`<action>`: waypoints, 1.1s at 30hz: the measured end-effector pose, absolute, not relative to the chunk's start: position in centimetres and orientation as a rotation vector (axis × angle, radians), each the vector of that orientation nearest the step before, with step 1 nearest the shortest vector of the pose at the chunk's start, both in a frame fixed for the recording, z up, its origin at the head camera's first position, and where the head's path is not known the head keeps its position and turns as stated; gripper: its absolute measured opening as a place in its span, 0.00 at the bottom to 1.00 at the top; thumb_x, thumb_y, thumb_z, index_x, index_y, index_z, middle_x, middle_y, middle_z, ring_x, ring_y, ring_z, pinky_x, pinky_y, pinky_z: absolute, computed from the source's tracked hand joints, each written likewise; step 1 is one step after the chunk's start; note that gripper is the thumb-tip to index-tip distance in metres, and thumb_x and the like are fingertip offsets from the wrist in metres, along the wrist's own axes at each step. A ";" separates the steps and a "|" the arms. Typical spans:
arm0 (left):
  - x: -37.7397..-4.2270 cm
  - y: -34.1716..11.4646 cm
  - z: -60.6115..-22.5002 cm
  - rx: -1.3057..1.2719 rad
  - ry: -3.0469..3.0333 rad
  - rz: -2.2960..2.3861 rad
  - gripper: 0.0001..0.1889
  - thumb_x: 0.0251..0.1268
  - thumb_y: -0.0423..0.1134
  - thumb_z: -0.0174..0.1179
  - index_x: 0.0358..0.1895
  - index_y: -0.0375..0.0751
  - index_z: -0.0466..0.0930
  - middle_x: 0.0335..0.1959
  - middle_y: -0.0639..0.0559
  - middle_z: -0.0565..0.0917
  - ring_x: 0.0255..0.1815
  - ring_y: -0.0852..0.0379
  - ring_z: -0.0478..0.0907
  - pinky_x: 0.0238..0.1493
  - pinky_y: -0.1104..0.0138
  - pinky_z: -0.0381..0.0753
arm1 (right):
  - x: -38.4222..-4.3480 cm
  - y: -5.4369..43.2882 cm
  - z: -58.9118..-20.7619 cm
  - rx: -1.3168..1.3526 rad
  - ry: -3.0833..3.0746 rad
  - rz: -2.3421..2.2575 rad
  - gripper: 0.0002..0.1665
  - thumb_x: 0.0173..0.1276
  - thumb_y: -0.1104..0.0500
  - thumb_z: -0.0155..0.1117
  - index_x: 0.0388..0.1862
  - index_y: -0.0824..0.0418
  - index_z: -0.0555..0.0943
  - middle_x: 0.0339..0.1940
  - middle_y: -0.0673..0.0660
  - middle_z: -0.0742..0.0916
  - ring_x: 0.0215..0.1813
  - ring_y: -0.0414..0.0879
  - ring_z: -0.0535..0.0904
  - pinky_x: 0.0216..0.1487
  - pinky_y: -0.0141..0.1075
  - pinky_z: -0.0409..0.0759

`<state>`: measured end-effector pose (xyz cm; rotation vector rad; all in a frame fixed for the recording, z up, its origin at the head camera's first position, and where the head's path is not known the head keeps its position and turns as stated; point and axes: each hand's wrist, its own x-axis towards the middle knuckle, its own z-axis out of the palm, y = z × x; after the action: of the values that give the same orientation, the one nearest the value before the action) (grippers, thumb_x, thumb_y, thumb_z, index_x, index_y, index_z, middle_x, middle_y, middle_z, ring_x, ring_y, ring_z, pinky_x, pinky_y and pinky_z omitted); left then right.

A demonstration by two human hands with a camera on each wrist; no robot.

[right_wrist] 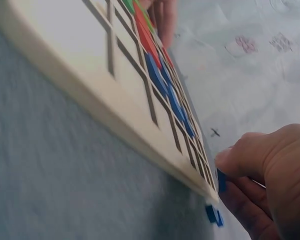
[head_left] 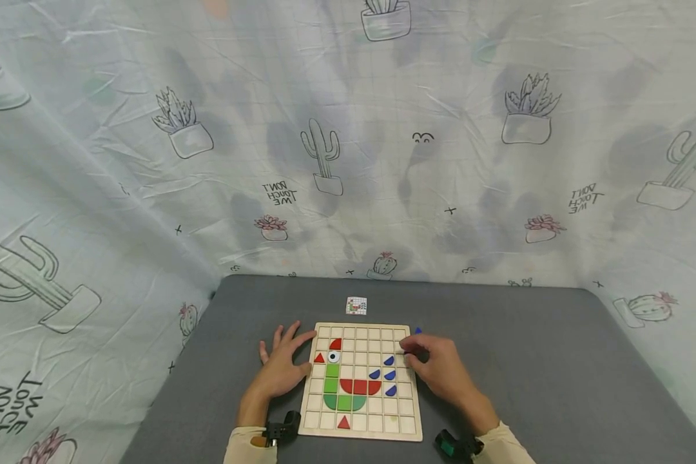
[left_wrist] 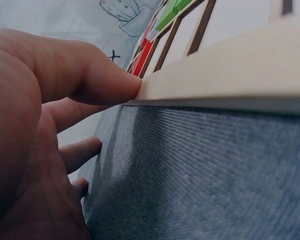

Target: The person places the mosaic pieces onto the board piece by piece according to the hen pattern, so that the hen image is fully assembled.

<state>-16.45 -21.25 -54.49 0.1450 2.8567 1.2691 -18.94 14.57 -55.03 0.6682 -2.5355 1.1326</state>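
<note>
A wooden grid board [head_left: 406, 407] lies flat, with red, green and blue flat pieces set in its cells. My left hand [head_left: 284, 364] is spread at the board's left side, thumb and index fingertip at the edge; in the left wrist view the thumb [left_wrist: 105, 82] presses the frame's side. Over the right edge is my right hand [head_left: 441, 367], pinching a small blue piece [right_wrist: 221, 180] between thumb and fingers. Its shape is mostly hidden. Several blue half-round pieces [head_left: 390, 375] sit in nearby cells, left of this hand.
Just beyond the board's far edge lies a small picture card [head_left: 356, 305] with a coloured grid pattern. Loose blue pieces [right_wrist: 213, 214] rest on the grey table [head_left: 499, 328] by the far right corner. A printed curtain [head_left: 383, 161] hangs behind and at both sides.
</note>
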 end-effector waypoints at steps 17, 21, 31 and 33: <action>-16.4 -21.5 -54.7 0.149 2.861 1.260 0.36 0.63 0.30 0.67 0.77 0.47 0.79 0.90 0.35 0.57 0.91 0.25 0.35 0.79 0.26 0.17 | -18.0 13.1 -55.0 0.698 -2.643 1.144 0.16 0.65 0.71 0.78 0.49 0.57 0.93 0.42 0.48 0.94 0.43 0.33 0.87 0.46 0.35 0.90; -16.4 -21.5 -54.8 0.146 2.863 1.256 0.36 0.63 0.30 0.67 0.78 0.47 0.79 0.90 0.35 0.57 0.91 0.25 0.35 0.79 0.26 0.17 | -17.9 13.1 -55.0 0.687 -2.655 1.156 0.16 0.66 0.71 0.77 0.49 0.56 0.93 0.43 0.47 0.94 0.44 0.33 0.88 0.47 0.35 0.90; -16.5 -21.4 -55.1 0.169 2.864 1.259 0.36 0.63 0.30 0.66 0.78 0.47 0.79 0.90 0.35 0.57 0.91 0.25 0.35 0.79 0.26 0.17 | -18.7 14.5 -54.7 0.666 -2.584 1.059 0.16 0.66 0.71 0.78 0.50 0.57 0.93 0.44 0.48 0.95 0.44 0.38 0.91 0.47 0.39 0.91; -16.5 -21.5 -55.2 0.169 2.867 1.259 0.36 0.62 0.30 0.66 0.78 0.47 0.79 0.90 0.35 0.57 0.91 0.25 0.35 0.79 0.26 0.17 | -19.1 15.0 -54.7 0.625 -2.573 1.025 0.17 0.65 0.71 0.79 0.51 0.58 0.93 0.45 0.49 0.95 0.46 0.41 0.92 0.48 0.43 0.92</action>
<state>-16.50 -21.48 -55.20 0.1687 2.8665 1.2589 -19.13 15.05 -54.70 0.6254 -2.5725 1.0246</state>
